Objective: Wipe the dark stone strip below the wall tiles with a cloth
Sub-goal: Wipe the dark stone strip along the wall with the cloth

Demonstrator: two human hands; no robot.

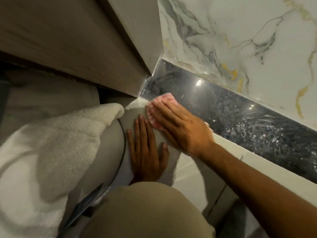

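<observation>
The dark speckled stone strip (240, 117) runs diagonally from the corner at upper middle down to the right edge, below white marble-look wall tiles (240, 40). My right hand (178, 127) lies flat on a pink-and-white cloth (164, 100), pressing it against the strip's left end near the corner. Part of the cloth is hidden under the fingers. My left hand (145, 152) rests flat, fingers spread, on the pale floor beside the strip, holding nothing.
A grey wooden door or cabinet panel (85, 40) meets the strip at the corner. A white towel (51, 143) lies over a rounded grey object at the left. My knee in beige cloth (145, 212) fills the bottom middle. Pale floor tiles (197, 177) lie beneath my right arm.
</observation>
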